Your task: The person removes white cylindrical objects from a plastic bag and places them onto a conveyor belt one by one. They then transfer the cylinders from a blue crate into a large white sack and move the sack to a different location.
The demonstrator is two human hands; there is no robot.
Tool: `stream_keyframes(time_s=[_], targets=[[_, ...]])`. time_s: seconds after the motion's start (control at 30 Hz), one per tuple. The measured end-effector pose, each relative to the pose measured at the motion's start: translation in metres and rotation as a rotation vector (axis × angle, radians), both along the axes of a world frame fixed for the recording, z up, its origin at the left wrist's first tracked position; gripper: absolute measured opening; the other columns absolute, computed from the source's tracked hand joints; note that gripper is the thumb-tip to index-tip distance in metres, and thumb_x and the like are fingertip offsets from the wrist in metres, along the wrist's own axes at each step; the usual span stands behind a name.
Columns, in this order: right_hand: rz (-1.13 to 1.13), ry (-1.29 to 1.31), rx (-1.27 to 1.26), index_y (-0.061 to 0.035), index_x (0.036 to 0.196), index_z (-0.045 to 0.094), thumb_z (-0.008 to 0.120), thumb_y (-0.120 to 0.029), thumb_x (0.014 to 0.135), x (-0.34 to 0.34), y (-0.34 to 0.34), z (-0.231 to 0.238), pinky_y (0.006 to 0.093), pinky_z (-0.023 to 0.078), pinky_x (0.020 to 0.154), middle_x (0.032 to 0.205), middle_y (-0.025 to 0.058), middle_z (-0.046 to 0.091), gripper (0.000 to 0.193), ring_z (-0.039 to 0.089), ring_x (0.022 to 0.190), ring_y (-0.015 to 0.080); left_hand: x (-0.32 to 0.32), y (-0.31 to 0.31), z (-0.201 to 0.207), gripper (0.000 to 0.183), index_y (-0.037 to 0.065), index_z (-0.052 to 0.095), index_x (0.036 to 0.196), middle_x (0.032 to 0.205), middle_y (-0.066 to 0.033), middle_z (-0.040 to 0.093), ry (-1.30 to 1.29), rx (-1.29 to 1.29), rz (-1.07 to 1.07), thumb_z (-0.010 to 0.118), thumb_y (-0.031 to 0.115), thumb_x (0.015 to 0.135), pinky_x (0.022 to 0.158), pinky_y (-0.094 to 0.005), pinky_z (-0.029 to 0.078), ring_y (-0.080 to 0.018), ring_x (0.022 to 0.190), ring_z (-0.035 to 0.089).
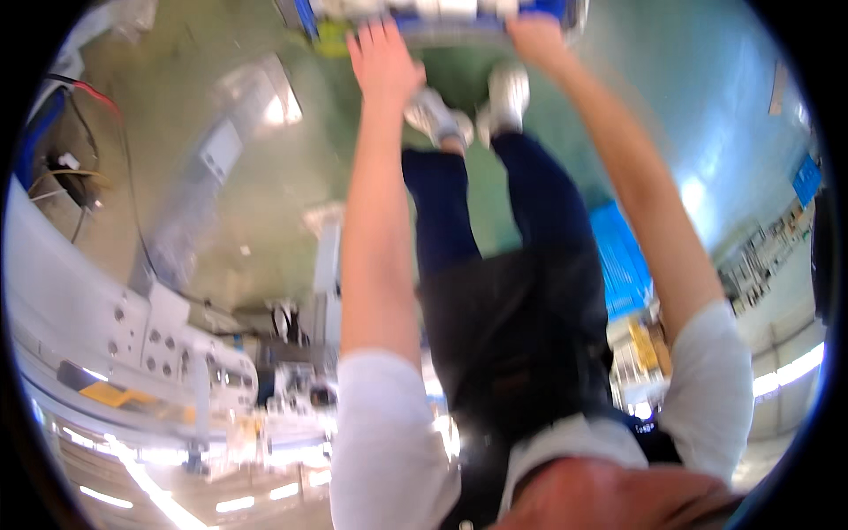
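Note:
At the top of the head view is a blue crate (433,26) with a pale near edge, cut off by the frame. White things (437,7) lie in it, too cropped to name. My left hand (385,64) rests at its near left edge, fingers stretched out and spread, thumb held away to the side. Beside that hand, a yellow-green item (332,37) shows at the crate's corner. My right hand (535,40) is closed over the near right edge, its fingertips partly hidden. Both arms reach straight forward.
Below the crate, my white shoes (508,95) stand on the green floor (265,203). To the left are a white machine frame (97,309), cables (124,132) and a blurred translucent sheet (190,212). A blue panel (621,261) lies on the right, beyond my leg.

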State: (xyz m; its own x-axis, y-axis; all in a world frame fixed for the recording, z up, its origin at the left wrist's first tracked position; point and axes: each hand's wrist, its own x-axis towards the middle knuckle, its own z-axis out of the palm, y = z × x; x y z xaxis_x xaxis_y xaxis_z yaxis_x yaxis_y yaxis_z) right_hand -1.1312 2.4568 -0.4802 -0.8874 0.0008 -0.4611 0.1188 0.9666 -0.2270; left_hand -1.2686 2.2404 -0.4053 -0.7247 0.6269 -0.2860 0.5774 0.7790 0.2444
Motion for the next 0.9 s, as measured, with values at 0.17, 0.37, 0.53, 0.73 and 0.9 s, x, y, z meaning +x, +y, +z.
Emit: stream_keyframes(time_s=[0.17,0.37,0.53,0.73,0.9], targets=[[-0.116,-0.146,0.004,-0.0051,0.080,0.056,0.053,-0.008,0.073,0.026,0.004,0.012,0.0398,0.051,0.057,0.075,0.0138,0.065,0.007,0.066,0.070,0.0282,0.042,0.028,-0.014,0.067,0.000,0.042,0.117,0.114,-0.0162,0.044,-0.028,-0.165,-0.013,0.068,0.015,0.057,0.104,-0.0500,0.024,-0.0327,0.116,0.038],[-0.157,-0.079,-0.057,-0.0038,0.080,0.059,0.058,-0.003,0.069,0.063,-0.075,0.029,0.0357,0.051,0.054,0.071,0.0123,0.065,0.012,0.066,0.067,0.0256,0.067,-0.032,-0.007,0.061,0.002,0.044,0.108,0.109,-0.0190,0.043,0.120,-0.221,-0.121,0.069,0.022,0.056,0.103,-0.0516,0.023,-0.0360,0.115,0.038],[-0.122,-0.027,0.040,-0.0089,0.072,0.064,0.061,-0.005,0.068,0.088,-0.062,0.027,0.0338,0.052,0.056,0.071,0.0093,0.066,0.006,0.067,0.070,0.0242,0.107,-0.031,-0.014,0.056,0.004,0.044,0.102,0.099,-0.0167,0.044,0.169,-0.183,-0.099,0.068,0.022,0.054,0.100,-0.0501,0.026,-0.0355,0.105,0.042],[-0.086,-0.027,0.154,-0.0111,0.070,0.066,0.061,-0.007,0.069,0.159,-0.048,0.015,0.0347,0.051,0.059,0.075,0.0073,0.066,0.007,0.066,0.073,0.0228,0.207,-0.041,-0.026,0.065,0.002,0.043,0.109,0.099,-0.0177,0.043,0.102,-0.151,-0.058,0.067,0.022,0.052,0.096,-0.0475,0.029,-0.0351,0.098,0.043],[-0.141,0.013,0.262,-0.0091,0.072,0.065,0.060,-0.009,0.070,0.272,-0.086,0.012,0.0323,0.050,0.061,0.074,0.0090,0.066,0.005,0.065,0.071,0.0229,0.318,-0.081,-0.026,0.071,0.002,0.042,0.114,0.098,-0.0178,0.043,-0.013,-0.140,-0.109,0.068,0.022,0.051,0.092,-0.0439,0.032,-0.0342,0.095,0.042]])
